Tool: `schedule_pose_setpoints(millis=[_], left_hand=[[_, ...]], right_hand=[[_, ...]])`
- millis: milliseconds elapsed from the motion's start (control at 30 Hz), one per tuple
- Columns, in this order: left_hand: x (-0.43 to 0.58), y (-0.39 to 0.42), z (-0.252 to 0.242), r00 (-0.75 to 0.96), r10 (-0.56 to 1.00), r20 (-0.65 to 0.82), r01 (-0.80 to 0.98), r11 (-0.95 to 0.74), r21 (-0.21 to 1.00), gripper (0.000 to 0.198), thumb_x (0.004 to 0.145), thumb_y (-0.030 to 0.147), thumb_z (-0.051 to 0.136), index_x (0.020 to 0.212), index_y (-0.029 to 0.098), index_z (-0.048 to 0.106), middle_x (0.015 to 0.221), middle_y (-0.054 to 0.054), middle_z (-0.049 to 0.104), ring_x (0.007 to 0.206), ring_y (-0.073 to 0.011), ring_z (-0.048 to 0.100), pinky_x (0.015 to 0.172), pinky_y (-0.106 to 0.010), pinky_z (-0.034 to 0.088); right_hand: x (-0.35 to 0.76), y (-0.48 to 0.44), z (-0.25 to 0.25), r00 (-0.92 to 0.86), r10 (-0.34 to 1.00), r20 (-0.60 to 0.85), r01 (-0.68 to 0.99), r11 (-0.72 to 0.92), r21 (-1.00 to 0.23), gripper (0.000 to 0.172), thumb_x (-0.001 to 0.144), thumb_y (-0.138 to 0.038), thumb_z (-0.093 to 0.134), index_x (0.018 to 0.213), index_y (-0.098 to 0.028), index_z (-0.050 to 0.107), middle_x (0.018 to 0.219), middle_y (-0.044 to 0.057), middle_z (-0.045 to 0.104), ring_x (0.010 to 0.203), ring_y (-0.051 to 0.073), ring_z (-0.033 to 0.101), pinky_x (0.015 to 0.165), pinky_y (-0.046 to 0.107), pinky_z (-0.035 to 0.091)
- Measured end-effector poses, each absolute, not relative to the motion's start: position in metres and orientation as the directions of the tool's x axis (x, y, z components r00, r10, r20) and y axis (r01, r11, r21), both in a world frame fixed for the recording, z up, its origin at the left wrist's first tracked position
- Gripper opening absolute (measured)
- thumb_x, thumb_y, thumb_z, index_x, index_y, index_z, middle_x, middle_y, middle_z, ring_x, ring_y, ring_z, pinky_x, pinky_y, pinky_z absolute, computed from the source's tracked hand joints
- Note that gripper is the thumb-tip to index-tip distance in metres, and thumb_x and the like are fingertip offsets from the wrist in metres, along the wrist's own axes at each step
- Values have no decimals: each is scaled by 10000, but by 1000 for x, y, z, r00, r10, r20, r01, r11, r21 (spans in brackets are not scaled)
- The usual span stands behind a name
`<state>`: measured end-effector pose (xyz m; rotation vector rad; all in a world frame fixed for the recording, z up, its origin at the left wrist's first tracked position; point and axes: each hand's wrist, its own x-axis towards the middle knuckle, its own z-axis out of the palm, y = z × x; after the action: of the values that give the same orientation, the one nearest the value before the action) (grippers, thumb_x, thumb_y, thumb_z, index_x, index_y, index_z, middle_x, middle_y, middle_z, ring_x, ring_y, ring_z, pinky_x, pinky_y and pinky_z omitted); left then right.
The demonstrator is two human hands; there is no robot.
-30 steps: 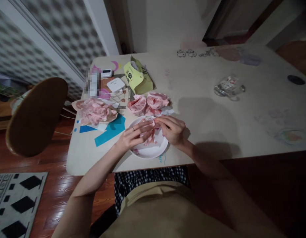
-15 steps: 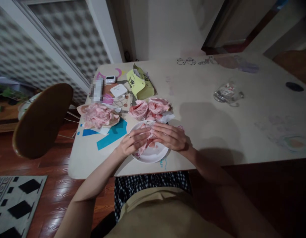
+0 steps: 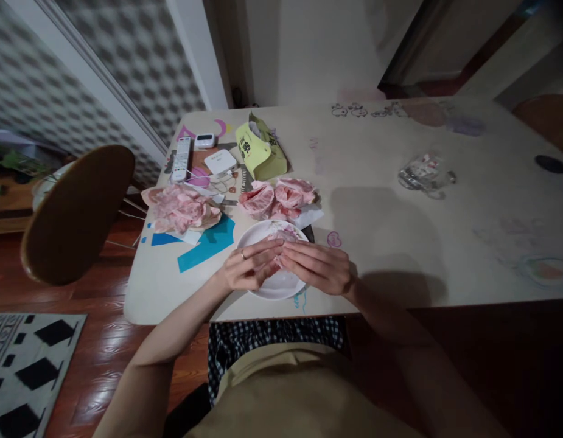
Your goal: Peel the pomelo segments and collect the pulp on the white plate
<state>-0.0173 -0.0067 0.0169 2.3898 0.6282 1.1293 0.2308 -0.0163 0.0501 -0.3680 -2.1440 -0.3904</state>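
Note:
My left hand [image 3: 251,264] and my right hand [image 3: 320,266] meet over a white plate [image 3: 281,294] with a flower print. Between them they grip a pink pomelo segment [image 3: 268,265], fingers pinched and fingertips close together. Pink membrane [image 3: 285,234] shows just beyond my fingertips; whether it belongs to the same segment I cannot tell. Behind the plate lie larger pomelo pieces [image 3: 258,199] in pink pith, resting partly on white paper. A heap of pomelo peel and membrane [image 3: 183,210] sits to the left.
Toward the back left are a yellow-green visor [image 3: 258,149], a white remote [image 3: 181,159], a white box [image 3: 220,162] with a cable, and a small white device [image 3: 205,141]. A clear plastic bag [image 3: 425,173] lies to the right. A wooden chair [image 3: 78,213] stands left of the table.
Both hands have drawn slightly nearer to me and closer together at the fingertips. More of the plate's far side and its flower print now shows.

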Motion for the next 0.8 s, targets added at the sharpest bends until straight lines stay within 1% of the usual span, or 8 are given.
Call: schedule_pose_setpoints(millis=[33, 67, 167, 267, 367, 467, 633, 800], left_hand=[[-15, -4, 20, 552, 352, 756, 135, -932, 336, 122, 963, 112, 685, 883, 181, 623, 1124, -40, 808, 1308, -230, 690, 981, -354, 687], [-12, -2, 22, 534, 205, 820, 129, -979, 161, 160, 933, 33, 678, 885, 172, 614, 1141, -43, 800, 1373, -260, 638, 980, -371, 688], [-6, 0, 29, 532, 22, 846, 201, -974, -101, 188, 917, 20, 669, 841, 176, 596, 1054, -24, 798, 1391, -278, 616, 927, -335, 708], [-5, -2, 30, 554, 9, 832, 249, -956, -155, 177, 937, 68, 643, 838, 205, 593, 964, 18, 796, 1312, -262, 682, 905, -345, 719], [-6, -4, 27, 556, 8, 831, 212, -968, -133, 150, 934, 72, 638, 891, 216, 632, 997, 15, 802, 1320, -267, 678, 957, -389, 706], [-7, -3, 27, 546, -46, 836, 154, -976, -155, 160, 907, 72, 672, 843, 215, 644, 1066, 7, 797, 1379, -281, 632, 1006, -405, 687], [-5, -3, 33, 535, -130, 835, 152, -957, -247, 193, 876, 69, 694, 783, 220, 617, 1058, 3, 777, 1356, -311, 650, 941, -404, 720], [-8, -5, 34, 542, -146, 827, 140, -955, -261, 215, 885, 109, 706, 764, 245, 591, 1101, 36, 775, 1357, -265, 657, 1027, -415, 692]], right_hand=[[231, -17, 52, -555, 131, 822, 400, 908, 125, 145, 962, -106, 695, 1095, -131, 747, 1097, 71, 821, 1177, 186, 747, 1031, 300, 648], [232, -19, 53, -557, 150, 817, 399, 911, 105, 145, 970, -106, 683, 1097, -135, 745, 1098, 68, 821, 1180, 182, 745, 1034, 298, 645], [233, -22, 52, -544, 208, 813, 390, 920, 26, 159, 989, -106, 646, 1119, -126, 736, 1089, 77, 819, 1167, 175, 750, 1041, 295, 637], [231, -25, 45, -496, 254, 831, 394, 918, -45, 180, 993, -121, 641, 1149, -143, 727, 1057, 59, 821, 1114, 163, 767, 999, 292, 653], [230, -27, 42, -414, 293, 862, 425, 899, -102, 191, 1012, -135, 608, 1156, -184, 725, 1038, 24, 820, 1040, 130, 781, 954, 250, 654], [232, -31, 46, -453, 314, 835, 426, 898, -107, 211, 1054, -174, 535, 1159, -190, 717, 1052, 26, 816, 1059, 126, 775, 960, 246, 644], [237, -36, 56, -491, 343, 801, 391, 908, -149, 232, 1061, -185, 511, 1180, -187, 710, 1086, 42, 818, 1101, 132, 767, 971, 242, 633], [237, -36, 54, -458, 369, 808, 383, 903, -195, 239, 1033, -164, 559, 1193, -247, 716, 1111, 0, 816, 1092, 122, 770, 930, 226, 646]])
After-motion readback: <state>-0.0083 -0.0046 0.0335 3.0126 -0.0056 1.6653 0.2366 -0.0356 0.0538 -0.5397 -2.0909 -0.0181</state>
